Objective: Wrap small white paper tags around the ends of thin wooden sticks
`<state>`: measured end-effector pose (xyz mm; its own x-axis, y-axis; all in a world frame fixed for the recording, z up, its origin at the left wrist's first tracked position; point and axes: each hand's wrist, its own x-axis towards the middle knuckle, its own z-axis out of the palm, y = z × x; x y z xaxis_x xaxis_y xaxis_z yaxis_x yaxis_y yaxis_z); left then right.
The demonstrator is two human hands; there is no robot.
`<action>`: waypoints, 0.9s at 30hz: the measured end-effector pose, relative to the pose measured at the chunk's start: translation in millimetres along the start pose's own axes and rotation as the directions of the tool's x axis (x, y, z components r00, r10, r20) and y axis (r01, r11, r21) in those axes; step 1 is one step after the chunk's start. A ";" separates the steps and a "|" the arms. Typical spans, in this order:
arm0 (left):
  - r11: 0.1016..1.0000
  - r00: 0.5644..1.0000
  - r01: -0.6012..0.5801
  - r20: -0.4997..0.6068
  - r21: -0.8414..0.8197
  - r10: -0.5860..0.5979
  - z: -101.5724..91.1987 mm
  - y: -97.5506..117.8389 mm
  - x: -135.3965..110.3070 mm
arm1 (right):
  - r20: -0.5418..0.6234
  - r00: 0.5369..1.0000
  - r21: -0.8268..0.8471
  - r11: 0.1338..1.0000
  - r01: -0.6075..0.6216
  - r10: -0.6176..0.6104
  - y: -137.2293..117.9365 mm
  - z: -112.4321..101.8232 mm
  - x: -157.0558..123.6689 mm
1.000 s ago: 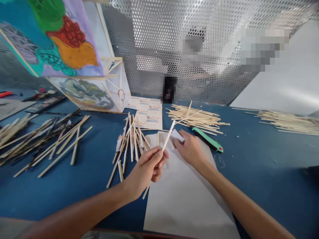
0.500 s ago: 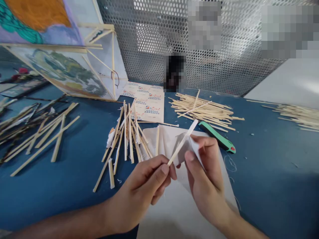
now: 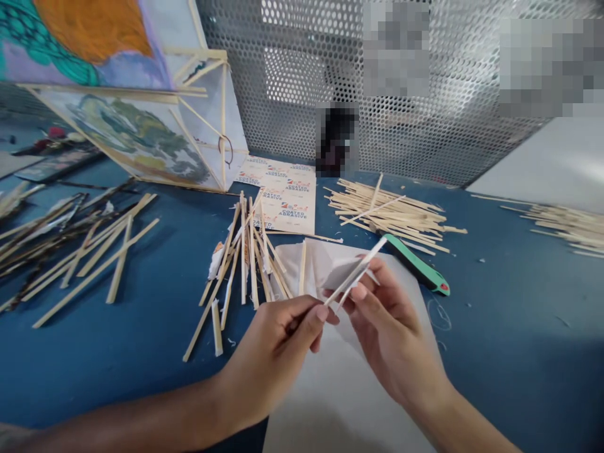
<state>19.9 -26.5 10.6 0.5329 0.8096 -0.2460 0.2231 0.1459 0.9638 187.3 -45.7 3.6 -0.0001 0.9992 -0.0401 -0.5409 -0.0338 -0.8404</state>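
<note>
My left hand point(image 3: 278, 349) pinches the lower end of a thin wooden stick point(image 3: 361, 270) that slants up to the right. My right hand point(image 3: 391, 333) has its fingers closed on a small folded white paper piece point(image 3: 340, 272) wrapped around that stick. Both hands hover over a white sheet point(image 3: 340, 402) lying on the blue table point(image 3: 509, 327). A loose heap of short sticks point(image 3: 245, 258) lies just left of the hands.
A green utility knife point(image 3: 418, 267) lies right of the hands, in front of a bundle of thin sticks point(image 3: 391, 211). More sticks point(image 3: 80, 251) are spread at the left and sticks point(image 3: 566, 223) at the far right. A painted kite frame point(image 3: 141, 119) and sandpaper sheets point(image 3: 283, 195) stand before a perforated metal wall point(image 3: 425, 126).
My right hand lifted off the sheet with the paper piece and came to the stick, folding the paper around it. The stick has tilted lower. The camera moved closer.
</note>
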 end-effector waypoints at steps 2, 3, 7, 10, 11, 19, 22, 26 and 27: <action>0.998 1.000 -0.016 -0.011 0.067 0.016 2.1 -0.9 -0.6 | 0.073 0.995 -0.022 0.998 -0.062 0.063 4.8 0.9 -2.4; 0.995 0.999 -0.031 -0.005 0.092 0.031 3.3 -1.4 -1.6 | 0.097 0.991 -0.034 0.996 -0.088 0.091 6.8 1.6 -3.4; 0.999 0.998 -0.040 0.046 0.033 0.038 6.9 -1.7 -5.3 | 0.059 0.989 -0.023 0.991 -0.132 0.133 7.5 6.5 -2.9; 0.987 0.994 0.037 0.104 -0.154 -0.021 5.9 2.8 -0.9 | 0.026 0.992 -0.008 0.993 -0.121 0.122 -0.5 10.7 1.9; 0.971 0.990 0.064 0.139 -0.229 -0.033 5.2 5.6 1.9 | 0.016 0.993 -0.015 0.993 -0.115 0.116 -4.7 11.6 3.8; 0.721 0.916 0.275 0.401 -0.636 0.005 -1.5 38.4 6.1 | -0.135 0.991 -0.131 0.991 -0.014 -0.004 -47.5 22.0 11.2; 0.606 0.869 0.376 0.494 -0.701 0.031 -0.3 48.7 2.6 | -0.172 0.981 -0.094 0.993 0.075 -0.090 -50.6 33.1 8.3; 0.663 0.875 0.342 0.483 -0.666 0.034 11.5 57.5 -9.2 | -0.197 0.956 -0.223 0.960 0.171 -0.217 -68.4 19.6 8.5; 0.745 0.896 0.283 0.443 -0.605 0.019 14.0 57.4 -17.0 | -0.221 0.927 -0.319 0.920 0.227 -0.305 -80.9 6.5 9.6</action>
<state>35.0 -39.8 68.7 0.8433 0.4770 -0.2476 -0.1768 0.6813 0.7103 225.6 -33.2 74.7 0.3503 0.9313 0.0996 -0.2293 0.1884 -0.9550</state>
